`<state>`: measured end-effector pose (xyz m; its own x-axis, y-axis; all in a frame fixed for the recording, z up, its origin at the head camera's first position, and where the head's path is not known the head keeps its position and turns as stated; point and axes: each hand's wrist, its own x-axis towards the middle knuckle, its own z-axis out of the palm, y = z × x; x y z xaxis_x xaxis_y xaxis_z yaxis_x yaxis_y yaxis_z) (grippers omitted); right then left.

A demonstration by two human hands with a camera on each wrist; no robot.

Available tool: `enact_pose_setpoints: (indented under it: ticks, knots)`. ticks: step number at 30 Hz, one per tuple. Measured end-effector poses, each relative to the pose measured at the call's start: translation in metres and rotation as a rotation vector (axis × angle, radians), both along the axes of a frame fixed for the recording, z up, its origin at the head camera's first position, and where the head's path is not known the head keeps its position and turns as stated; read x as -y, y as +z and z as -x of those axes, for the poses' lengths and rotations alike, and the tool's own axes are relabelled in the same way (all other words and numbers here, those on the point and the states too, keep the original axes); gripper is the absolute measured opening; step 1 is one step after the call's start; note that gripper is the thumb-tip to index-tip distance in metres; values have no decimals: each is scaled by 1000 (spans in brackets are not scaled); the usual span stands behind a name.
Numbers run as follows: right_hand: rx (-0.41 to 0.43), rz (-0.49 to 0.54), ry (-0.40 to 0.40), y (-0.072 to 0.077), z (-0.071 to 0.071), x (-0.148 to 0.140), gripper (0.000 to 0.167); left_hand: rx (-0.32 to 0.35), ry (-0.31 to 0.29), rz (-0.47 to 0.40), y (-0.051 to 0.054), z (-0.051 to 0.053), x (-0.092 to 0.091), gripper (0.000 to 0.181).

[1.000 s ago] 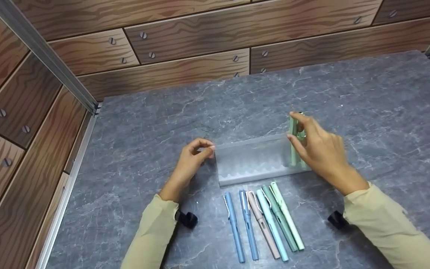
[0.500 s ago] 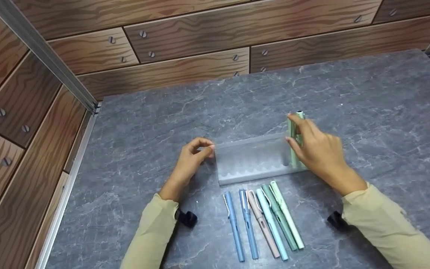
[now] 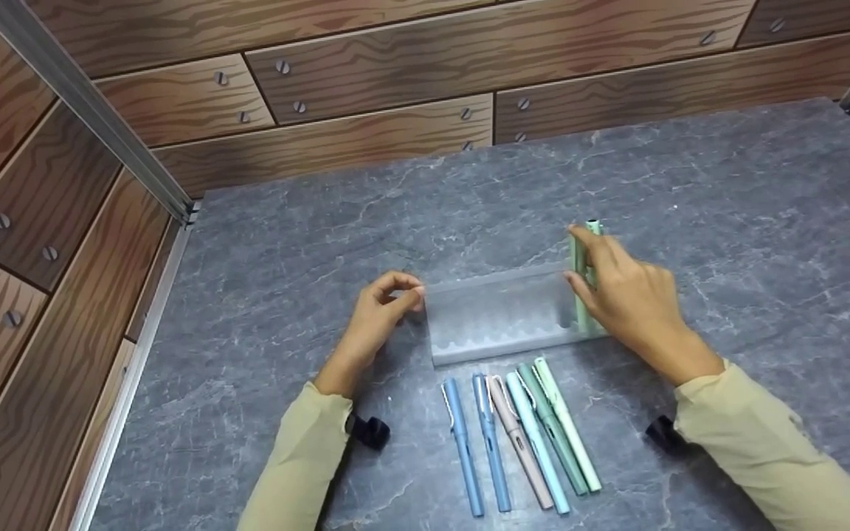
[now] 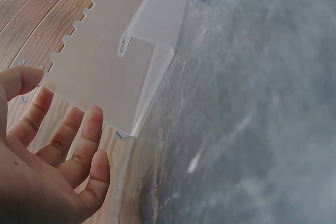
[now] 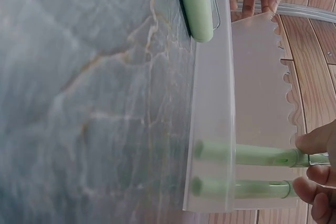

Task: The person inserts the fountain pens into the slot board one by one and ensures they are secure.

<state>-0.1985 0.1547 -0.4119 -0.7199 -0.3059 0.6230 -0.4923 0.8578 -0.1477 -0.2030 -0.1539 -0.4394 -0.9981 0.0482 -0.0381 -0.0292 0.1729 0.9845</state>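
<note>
A frosted, clear plastic pen stand (image 3: 499, 313) with a notched back edge rests on the table. My left hand (image 3: 381, 313) pinches its upper left corner between thumb and index finger, the other fingers loosely spread. At the stand's right end, my right hand (image 3: 631, 302) holds a light green pen (image 5: 262, 156) near its upper end. The pen is upright, its lower end behind the stand's front lip. Another light green pen (image 5: 252, 189) stands beside it, close to the end, partly hidden by my right hand in the head view.
In front of the stand lie several capped pens: a blue pen (image 3: 462, 450), a second blue pen (image 3: 493, 450), a brownish-pink pen (image 3: 521, 446), a light blue pen (image 3: 539, 446), a dark green pen (image 3: 554, 431) and a pale green pen (image 3: 567, 424). Wood-patterned panels (image 3: 366, 66) border the grey marbled table (image 3: 307, 236).
My right hand and the held pen have shifted slightly left and settled; the pen beside it shows more. The left hand keeps its pinch on the stand's corner, and the lying pens stay put.
</note>
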Motion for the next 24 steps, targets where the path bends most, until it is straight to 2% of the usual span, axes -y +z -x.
enact_pose_setpoints:
  ticks: [17,24]
  knots:
    - [89,-29,-53,6,3,2,59,-7,-15,-24,0,0,-1,12]
    - [106,-31,-49,6,5,2,61,-12,-13,-33,-2,1,0,15]
